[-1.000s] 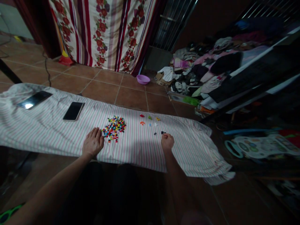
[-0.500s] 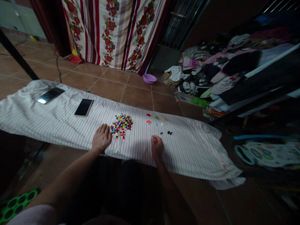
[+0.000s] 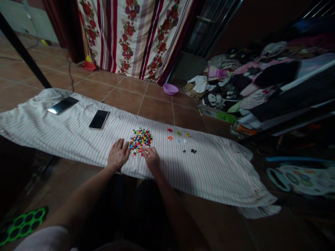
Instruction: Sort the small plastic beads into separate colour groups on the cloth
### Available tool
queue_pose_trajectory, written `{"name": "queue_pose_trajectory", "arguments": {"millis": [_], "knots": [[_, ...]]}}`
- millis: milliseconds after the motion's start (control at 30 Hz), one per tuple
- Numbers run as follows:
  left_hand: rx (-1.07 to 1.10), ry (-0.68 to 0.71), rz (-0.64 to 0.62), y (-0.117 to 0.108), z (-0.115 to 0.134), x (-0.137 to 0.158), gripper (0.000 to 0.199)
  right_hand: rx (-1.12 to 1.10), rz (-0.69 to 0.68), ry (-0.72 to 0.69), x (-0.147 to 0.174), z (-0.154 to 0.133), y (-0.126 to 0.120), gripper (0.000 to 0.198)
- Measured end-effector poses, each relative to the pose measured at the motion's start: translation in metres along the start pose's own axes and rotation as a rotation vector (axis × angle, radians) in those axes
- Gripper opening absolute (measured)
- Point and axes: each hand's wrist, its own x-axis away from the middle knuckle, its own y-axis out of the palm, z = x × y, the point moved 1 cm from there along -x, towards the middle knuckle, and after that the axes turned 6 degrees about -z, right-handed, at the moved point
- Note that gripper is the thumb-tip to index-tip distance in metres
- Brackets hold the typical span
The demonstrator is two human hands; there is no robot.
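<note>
A pile of small multicoloured block-like pieces lies on a striped cloth. My left hand rests flat on the cloth against the pile's left edge, fingers stretched out and holding nothing. At the near right edge of the pile, my right hand has its fingertips drawn together among the pieces; what they pinch is too small to make out. Right of the pile sit small sorted groups: red pieces, green pieces, yellow pieces, orange pieces, a blue piece, white pieces and black pieces.
Two dark-screened devices, a phone and a larger one, lie on the cloth's left part. Beyond stand a purple basin and a floral curtain. Clothes are heaped at the right.
My right hand has moved left from the cloth below the sorted groups to the pile's edge. My left hand stays beside the pile. The whole view has shifted slightly.
</note>
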Motion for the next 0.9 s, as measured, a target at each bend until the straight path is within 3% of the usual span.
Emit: {"name": "queue_pose_trajectory", "arguments": {"millis": [133,267,600,900], "knots": [[0.012,-0.009,-0.001,0.001,0.0,0.0,0.039,0.006,-0.022,-0.106,-0.008,-0.01,0.018,0.021],[-0.012,-0.013,-0.029,0.002,0.0,0.0,0.04,0.06,-0.027,-0.123,-0.011,-0.014,0.027,0.024],[-0.01,-0.017,-0.057,-0.001,0.001,0.0,0.043,-0.019,0.087,-0.095,-0.012,-0.011,0.027,0.032],[0.027,-0.015,-0.014,-0.001,0.0,0.001,0.04,-0.05,0.032,-0.198,-0.011,-0.012,0.029,0.035]]}}
